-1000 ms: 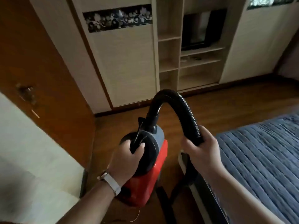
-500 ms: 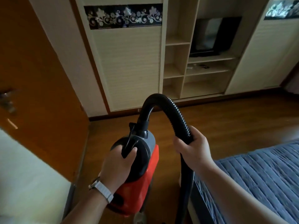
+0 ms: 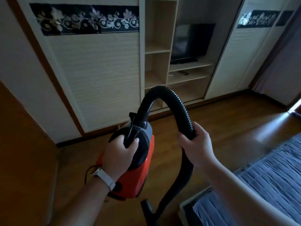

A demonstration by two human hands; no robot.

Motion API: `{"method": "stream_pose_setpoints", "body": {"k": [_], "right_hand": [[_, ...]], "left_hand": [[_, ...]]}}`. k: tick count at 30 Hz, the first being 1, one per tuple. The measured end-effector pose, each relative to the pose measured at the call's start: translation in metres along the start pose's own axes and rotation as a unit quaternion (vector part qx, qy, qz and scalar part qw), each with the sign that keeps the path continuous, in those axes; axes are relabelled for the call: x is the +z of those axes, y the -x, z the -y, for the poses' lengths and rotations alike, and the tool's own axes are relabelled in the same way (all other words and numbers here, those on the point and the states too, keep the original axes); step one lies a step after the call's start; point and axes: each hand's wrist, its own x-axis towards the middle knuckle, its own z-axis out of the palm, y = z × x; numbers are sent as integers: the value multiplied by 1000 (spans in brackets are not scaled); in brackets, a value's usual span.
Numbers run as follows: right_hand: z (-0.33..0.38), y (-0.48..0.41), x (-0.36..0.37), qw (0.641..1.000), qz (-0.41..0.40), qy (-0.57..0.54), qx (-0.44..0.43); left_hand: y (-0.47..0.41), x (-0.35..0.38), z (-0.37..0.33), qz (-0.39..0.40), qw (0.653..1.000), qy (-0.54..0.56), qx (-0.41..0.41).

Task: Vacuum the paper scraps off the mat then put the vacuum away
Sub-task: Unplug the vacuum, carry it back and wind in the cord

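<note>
Vacuum (image 3: 138, 176) carried toward wardrobe (image 3: 97, 79), nose up-forward, hose (image 3: 179, 101) arching right

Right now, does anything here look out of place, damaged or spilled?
Little stands out. A thin cord loops loose beside the left hand, at the red vacuum's rear, and might snag. The right hand grips the hose normally. Nothing looks spilled or damaged.

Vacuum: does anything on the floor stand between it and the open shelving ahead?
Nothing visible. The left hand grips the vacuum, the right hand the hose; only bare wood floor runs to the shelving. The bed lies right of that path.
</note>
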Motion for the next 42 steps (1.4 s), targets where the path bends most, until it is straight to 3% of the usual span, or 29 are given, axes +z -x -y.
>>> {"method": "stream_pose_setpoints", "body": {"k": [5,17,24,30,38,42], "right_hand": [[-12,-83,7,999,-30,-4,-13],[-68,-327,-9,996,-62,-59,15],[-87,-418,-46,993,-105,-41,26],[-119,-491,-73,986,-163,23,33],[-155,-610,-107,945,-298,124,60],[-160,-652,-124,911,-361,188,68]], "left_hand": [[-84,34,-9,4,1000,-10,27],[-291,166,-48,39,999,4,-18],[-394,237,-70,80,993,16,88],[-480,316,-82,143,981,46,122],[-617,443,-107,274,939,131,162],[-672,492,-141,313,910,140,232]]}}
